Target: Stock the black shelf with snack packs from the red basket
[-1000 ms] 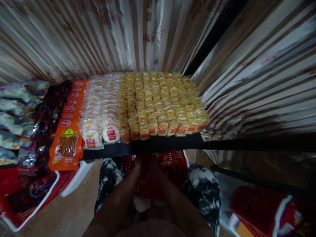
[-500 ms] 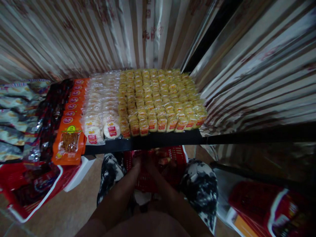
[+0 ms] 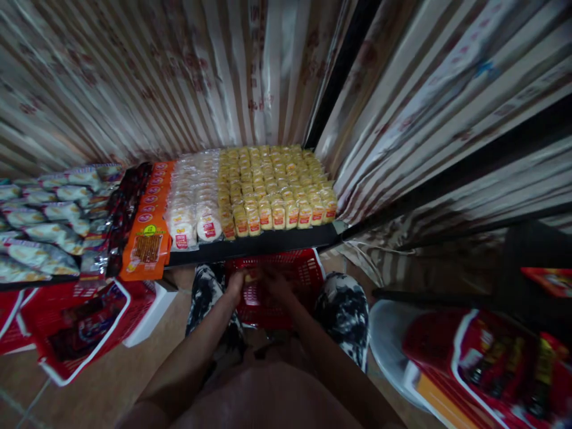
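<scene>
Both hands down in red basket [image 3: 308, 275] between the knees. Left hand [image 3: 235, 285] and right hand [image 3: 276, 285] close together around a small yellow packet [image 3: 251, 276]; finger state blurred, cannot tell. Just beyond fingertips: black shelf edge [image 3: 268, 243], then rows of yellow packs [image 3: 277, 187], white round packs [image 3: 196, 196] to their left.

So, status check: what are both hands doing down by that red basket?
Left hand and right hand inside red basket, grips unclear. Something small between them, blurred. Shelf edge close above.
</scene>
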Tool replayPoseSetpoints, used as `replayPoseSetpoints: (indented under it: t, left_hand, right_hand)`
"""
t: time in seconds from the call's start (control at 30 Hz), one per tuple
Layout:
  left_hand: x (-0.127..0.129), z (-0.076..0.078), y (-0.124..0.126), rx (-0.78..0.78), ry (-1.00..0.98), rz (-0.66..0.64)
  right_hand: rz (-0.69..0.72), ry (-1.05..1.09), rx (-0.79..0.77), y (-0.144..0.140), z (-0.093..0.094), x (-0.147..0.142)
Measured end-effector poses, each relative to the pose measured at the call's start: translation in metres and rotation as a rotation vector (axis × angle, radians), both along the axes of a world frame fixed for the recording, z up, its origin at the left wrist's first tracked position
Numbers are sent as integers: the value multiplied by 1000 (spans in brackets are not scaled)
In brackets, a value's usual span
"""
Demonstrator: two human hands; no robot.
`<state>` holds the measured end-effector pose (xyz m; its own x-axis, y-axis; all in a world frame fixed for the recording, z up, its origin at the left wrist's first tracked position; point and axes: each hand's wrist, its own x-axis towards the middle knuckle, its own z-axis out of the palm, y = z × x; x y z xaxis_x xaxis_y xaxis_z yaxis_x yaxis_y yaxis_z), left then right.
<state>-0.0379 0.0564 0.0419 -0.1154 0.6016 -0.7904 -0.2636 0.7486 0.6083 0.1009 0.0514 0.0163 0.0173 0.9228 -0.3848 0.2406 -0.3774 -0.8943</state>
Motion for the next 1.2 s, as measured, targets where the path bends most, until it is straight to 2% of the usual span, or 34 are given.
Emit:
replayPoseSetpoints:
  t: [0.1,0.2,0.5,0.67,0.8,0.9,1.0,1.13,1.2]
  left_hand:
    - [-6,20,-2,42,-38,-36]
    - [-9,37,-9,107,-73,-75]
    - [-2,74,-26,430,-112,-375]
    - [0,86,-23,500,-98,-290]
    - [0,87,-16,577,-66,-217]
    - [5,86,-5,636,-31,-213]
    - [12,90,8,678,80,-251]
    - [20,101,19,728,494,-189]
    - [23,104,21,753,615,-188]
  right_hand:
    - [-73,185,-68,-5,12,2]
    - [-120,273,-51,-10,24,5]
    - [-148,230,172,-4,61,8]
    - [-121,231,237,1,75,-3]
    - [-35,213,311,-2,83,-9]
    - [-34,155,329,0,90,-10]
    - [-60,79,358,10,98,-6]
    - [-138,-69,463,35,105,3]
    - [-177,-145,508,47,106,5]
